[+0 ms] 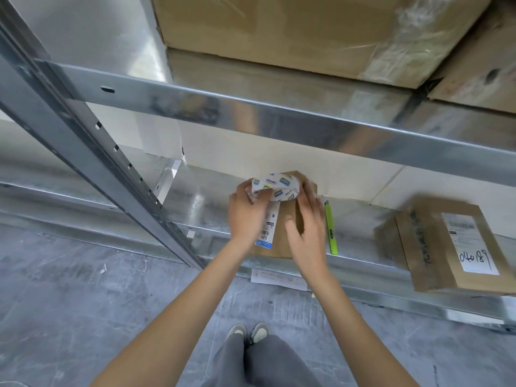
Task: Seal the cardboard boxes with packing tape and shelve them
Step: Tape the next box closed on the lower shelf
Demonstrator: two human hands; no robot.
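A small brown cardboard box (282,233) with a white shipping label stands on the lower metal shelf (201,202). Over its far end is a roll of packing tape (276,185) with a white core printed in blue and yellow. My left hand (245,216) grips the roll at its left side. My right hand (307,227) lies on the right half of the box, fingers reaching up to the roll and thumb pressed on the box top. A second brown box (446,247) with a white label marked 040189 sits further right on the same shelf.
A yellow-green utility knife (331,230) lies on the shelf just right of my right hand. Large cardboard boxes (293,32) fill the upper shelf. A slanted metal upright (92,141) stands at left. A paper sheet (276,279) lies on the grey floor below.
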